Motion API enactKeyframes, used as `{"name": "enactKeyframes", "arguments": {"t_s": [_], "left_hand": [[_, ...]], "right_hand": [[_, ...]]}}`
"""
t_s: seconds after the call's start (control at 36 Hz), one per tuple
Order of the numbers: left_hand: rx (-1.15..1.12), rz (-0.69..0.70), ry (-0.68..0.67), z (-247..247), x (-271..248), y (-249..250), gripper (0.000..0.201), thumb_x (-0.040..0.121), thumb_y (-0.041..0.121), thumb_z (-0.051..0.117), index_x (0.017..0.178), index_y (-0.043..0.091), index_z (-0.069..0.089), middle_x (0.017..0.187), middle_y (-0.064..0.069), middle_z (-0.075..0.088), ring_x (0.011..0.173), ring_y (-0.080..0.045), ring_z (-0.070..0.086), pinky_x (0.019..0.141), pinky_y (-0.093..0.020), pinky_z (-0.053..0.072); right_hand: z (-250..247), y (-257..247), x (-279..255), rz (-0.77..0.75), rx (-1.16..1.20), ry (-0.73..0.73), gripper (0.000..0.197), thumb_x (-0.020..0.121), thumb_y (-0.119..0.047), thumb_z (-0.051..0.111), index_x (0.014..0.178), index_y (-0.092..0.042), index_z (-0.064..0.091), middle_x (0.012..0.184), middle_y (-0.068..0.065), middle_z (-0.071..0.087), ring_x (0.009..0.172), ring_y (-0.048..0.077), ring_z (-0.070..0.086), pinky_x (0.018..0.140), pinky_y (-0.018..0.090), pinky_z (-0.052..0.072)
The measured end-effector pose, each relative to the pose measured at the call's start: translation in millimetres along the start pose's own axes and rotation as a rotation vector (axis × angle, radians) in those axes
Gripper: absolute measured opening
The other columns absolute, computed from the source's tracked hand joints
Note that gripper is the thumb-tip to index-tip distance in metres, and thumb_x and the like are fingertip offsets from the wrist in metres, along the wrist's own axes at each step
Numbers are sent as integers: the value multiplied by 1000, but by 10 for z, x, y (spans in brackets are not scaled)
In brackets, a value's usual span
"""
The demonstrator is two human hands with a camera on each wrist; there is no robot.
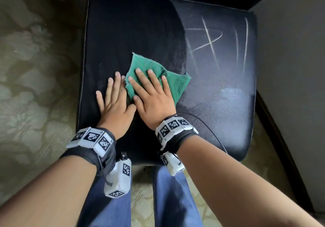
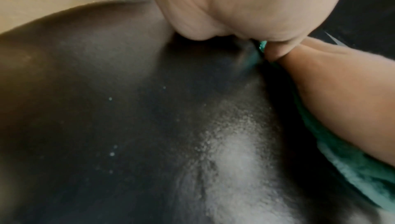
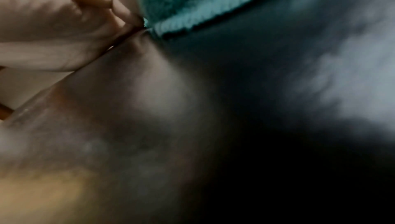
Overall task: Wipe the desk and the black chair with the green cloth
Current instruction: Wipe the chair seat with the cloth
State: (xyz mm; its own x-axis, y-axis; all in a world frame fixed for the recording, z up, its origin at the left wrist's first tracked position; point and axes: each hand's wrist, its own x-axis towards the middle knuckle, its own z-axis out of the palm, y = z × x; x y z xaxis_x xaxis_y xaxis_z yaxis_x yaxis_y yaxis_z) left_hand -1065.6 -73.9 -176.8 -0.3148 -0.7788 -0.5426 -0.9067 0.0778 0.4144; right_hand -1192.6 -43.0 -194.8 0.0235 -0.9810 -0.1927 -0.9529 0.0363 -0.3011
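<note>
Head view: green cloth (image 1: pixel 175 84) lies flat near the middle of the black chair (image 1: pixel 131 24) seat.
Right hand (image 1: pixel 154 100): fingers spread wide and flat, pressing the cloth down.
Left hand (image 1: pixel 114 102): flat on the bare seat, just beside the cloth, holding nothing.
Cloth feel: soft, fluffy, light and floppy; it may bunch up, so press on its middle.
Seat: smooth, shiny, a bit squishy; white marks (image 1: pixel 209 40) not wiped yet.

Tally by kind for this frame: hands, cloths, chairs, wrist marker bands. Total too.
hands: 2 (left hand flat on the seat, right hand flat on the cloth)
green cloth: 1
black chair: 1
marker wristbands: 2 (left band, right band)
total: 6
</note>
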Motion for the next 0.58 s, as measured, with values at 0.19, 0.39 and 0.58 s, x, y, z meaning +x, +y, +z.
{"name": "enactKeyframes", "arguments": {"t_s": [0.19,0.39,0.58], "left_hand": [[61,-11,11,43,0,9,81,94,51,37,149,26,-18,148,17,-36,132,1,-34,111,-39,-23],[130,-54,-7,95,12,31,92,87,68,31,143,28,-29,139,18,-46,128,0,-41,110,-41,-24],[149,-63,-17,101,-3,39,91,87,69,29,144,27,-29,141,17,-44,128,0,-41,110,-41,-23]], "right_hand": [[-35,181,-6,78,-11,28,52,96,-46,27,147,-39,26,158,-8,17,147,21,11,118,49,3],[-78,448,-28,170,-33,69,51,97,-46,28,148,-40,25,159,-9,14,147,19,5,118,46,-4],[-193,850,-120,284,-68,94,52,97,-46,24,149,-41,19,159,-10,10,147,19,5,118,46,-3]]}}
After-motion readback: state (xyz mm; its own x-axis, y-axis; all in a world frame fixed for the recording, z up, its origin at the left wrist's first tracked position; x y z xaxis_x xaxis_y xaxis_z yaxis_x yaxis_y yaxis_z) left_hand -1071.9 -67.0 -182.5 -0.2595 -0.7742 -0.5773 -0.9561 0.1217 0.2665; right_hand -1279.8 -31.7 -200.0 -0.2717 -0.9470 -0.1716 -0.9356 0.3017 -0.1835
